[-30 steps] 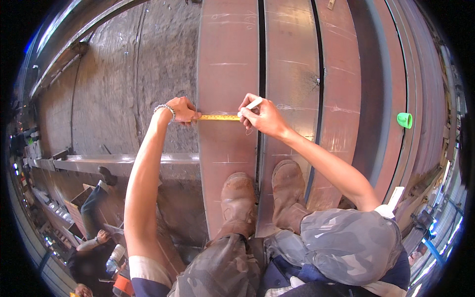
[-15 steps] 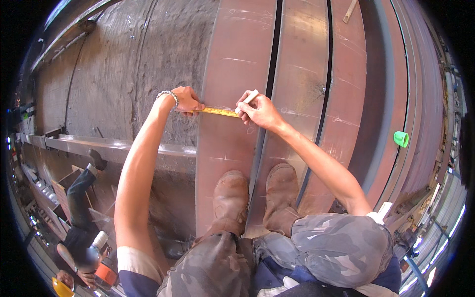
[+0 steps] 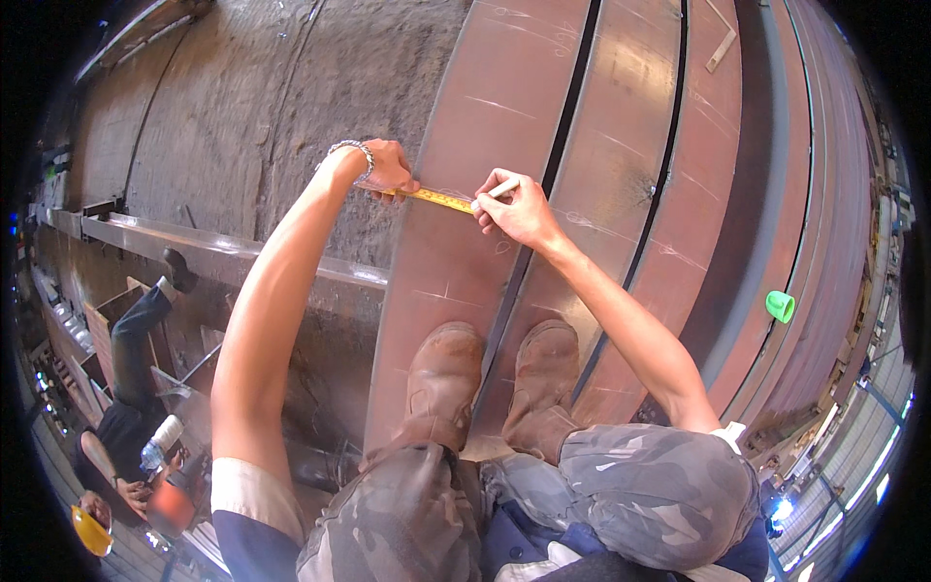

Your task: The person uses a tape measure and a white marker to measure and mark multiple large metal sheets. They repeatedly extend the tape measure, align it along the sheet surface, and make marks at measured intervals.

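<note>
A short length of yellow tape measure (image 3: 441,200) lies across a reddish-brown steel strip (image 3: 495,126) marked with white lines. My left hand (image 3: 391,167), with a beaded bracelet at the wrist, is closed on the tape at the strip's left edge. Over the strip's right part, my right hand (image 3: 516,209) pinches a whitish marking stick, probably chalk (image 3: 503,188). Its fingertips meet the tape's right end. Whether those fingers also grip the tape I cannot tell. Faint white scribbles show beside the tape.
My boots (image 3: 443,373) stand on two parallel strips split by a dark gap. A green cup-shaped piece (image 3: 781,307) sits to the right. An angled flat bar (image 3: 721,50) lies at the far right. A metal rail (image 3: 233,247) and a person in a yellow hard hat (image 3: 92,531) are at the left.
The whole view has turned slightly, so the strips slant more. Both hands stay at the same part of the strip, and the stick in my right hand lies flatter.
</note>
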Demonstrator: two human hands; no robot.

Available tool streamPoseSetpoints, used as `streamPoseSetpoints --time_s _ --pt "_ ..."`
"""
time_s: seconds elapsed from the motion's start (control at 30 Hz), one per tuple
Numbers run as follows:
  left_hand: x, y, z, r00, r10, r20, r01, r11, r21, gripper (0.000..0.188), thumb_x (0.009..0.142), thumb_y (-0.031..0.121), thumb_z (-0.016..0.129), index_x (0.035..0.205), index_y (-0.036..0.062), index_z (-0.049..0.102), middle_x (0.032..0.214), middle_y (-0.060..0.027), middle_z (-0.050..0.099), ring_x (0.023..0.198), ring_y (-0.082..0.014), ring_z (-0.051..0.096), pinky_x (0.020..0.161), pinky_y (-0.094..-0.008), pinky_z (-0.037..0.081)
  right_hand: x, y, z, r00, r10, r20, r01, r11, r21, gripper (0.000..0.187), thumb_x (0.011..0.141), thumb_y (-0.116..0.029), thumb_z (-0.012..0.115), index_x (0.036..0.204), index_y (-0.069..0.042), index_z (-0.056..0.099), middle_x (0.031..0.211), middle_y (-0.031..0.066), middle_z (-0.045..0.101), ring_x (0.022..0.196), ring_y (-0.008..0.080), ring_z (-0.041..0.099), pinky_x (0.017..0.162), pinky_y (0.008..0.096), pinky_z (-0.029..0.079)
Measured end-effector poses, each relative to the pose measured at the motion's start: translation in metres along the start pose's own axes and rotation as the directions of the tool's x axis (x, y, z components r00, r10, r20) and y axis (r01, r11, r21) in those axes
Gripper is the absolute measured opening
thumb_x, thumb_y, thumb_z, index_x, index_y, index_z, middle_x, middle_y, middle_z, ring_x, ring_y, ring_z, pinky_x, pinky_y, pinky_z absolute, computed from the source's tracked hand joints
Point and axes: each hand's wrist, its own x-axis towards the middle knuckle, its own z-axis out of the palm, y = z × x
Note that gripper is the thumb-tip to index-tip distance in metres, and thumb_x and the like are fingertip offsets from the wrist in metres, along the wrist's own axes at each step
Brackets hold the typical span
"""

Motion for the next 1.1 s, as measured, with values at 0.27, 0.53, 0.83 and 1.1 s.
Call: streamPoseSetpoints --time_s 0.27,0.53,0.83,1.1 --pt "-0.003 0.002 -0.001 1.000 -0.001 -0.001 0.001 1.000 -0.015 0.036 0.097 0.040 0.068 0.103 0.0072 0.081 0.094 -0.0043 0.080 0.086 -0.0151 0.075 0.081 -0.0332 0.060 0.003 -0.003 0.001 1.000 0.023 0.008 -0.023 0.997 -0.071 0.013 0.096 -0.008 0.065 0.089 0.004 0.066 0.078 0.0098 0.074 0.068 0.0141 0.072 0.061 0.0295 0.062" --pt "-0.003 0.004 -0.001 1.000 -0.015 0.000 0.015 1.000 -0.013 0.034 0.098 0.037 0.068 0.106 0.0060 0.080 0.095 -0.0043 0.079 0.083 -0.0144 0.076 0.079 -0.0326 0.061 0.009 -0.009 -0.001 0.998 0.047 0.042 -0.042 0.992 -0.116 0.014 0.095 -0.007 0.065 0.089 0.005 0.066 0.078 0.0112 0.074 0.068 0.0159 0.073 0.060 0.0305 0.062" --pt "-0.002 0.002 0.001 1.000 -0.015 -0.018 0.015 1.000 -0.012 0.041 0.096 0.044 0.069 0.108 0.0072 0.080 0.097 -0.0048 0.080 0.088 -0.0142 0.076 0.086 -0.0334 0.059 0.014 -0.013 0.004 0.995 -0.091 -0.049 0.071 0.945 -0.319 0.013 0.095 -0.010 0.068 0.092 0.003 0.066 0.080 0.0127 0.075 0.068 0.0175 0.075 0.060 0.0313 0.060" --pt "0.004 -0.004 0.002 1.000 0.012 -0.028 -0.011 0.999 0.032 0.044 0.095 0.049 0.069 0.105 0.0080 0.082 0.095 -0.0050 0.080 0.089 -0.0169 0.076 0.088 -0.0363 0.058 0.008 -0.026 -0.004 0.807 -0.422 -0.413 0.374 0.906 -0.196 0.009 0.096 -0.007 0.069 0.094 -0.001 0.062 0.073 0.0076 0.072 0.066 0.0137 0.073 0.059 0.0297 0.058"
